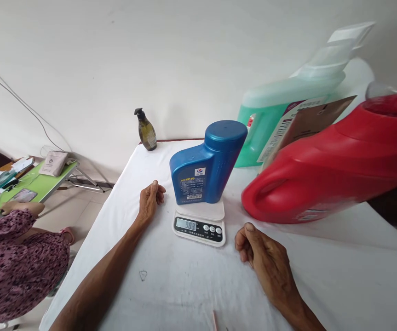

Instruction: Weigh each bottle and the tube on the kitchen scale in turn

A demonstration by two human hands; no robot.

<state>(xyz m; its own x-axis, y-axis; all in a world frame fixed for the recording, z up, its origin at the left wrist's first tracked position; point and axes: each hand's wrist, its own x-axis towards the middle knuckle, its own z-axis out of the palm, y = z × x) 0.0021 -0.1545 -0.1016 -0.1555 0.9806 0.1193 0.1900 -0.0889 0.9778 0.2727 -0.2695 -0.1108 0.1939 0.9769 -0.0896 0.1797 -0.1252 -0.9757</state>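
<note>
A blue motor oil bottle (pixel 193 177) stands upright on a white kitchen scale (pixel 200 240), whose display reads 983. To the left of the bottle, my left hand (pixel 150 201) rests on the white cloth with its fingers curled in and nothing showing in them. My right hand (pixel 265 259) lies to the right of the scale, closed in a loose fist with its thumb on top, apart from the scale. A large red jug (pixel 308 170) stands just beyond my right hand, touched by neither hand.
Behind the red jug are a green liquid jug (pixel 267 103) and a brown pouch (pixel 317 119). A dark pump bottle (pixel 147 131) stands at the table's back left corner. At the far left, a person in a patterned garment (pixel 22 266) sits by a green table (pixel 43 184).
</note>
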